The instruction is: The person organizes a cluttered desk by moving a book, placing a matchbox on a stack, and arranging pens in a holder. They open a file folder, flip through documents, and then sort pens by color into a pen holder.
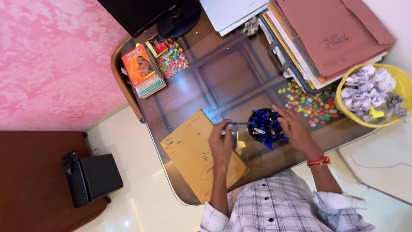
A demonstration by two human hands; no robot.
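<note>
Just below the middle of the frame, your left hand (221, 144) pinches a blue pen (234, 123) between closed fingertips, its tip pointing right toward the black pen holder (262, 125) full of blue-capped pens. Your right hand (295, 129) rests against the right side of that holder, fingers curled loosely around its rim, though you cannot tell whether they grip anything. The holder stands on the glass-topped desk (223, 77), just right of a tan folder (195, 154), with coloured pieces (311, 105) scattered toward the yellow basket (401, 81) of crumpled paper at the right edge.
</note>
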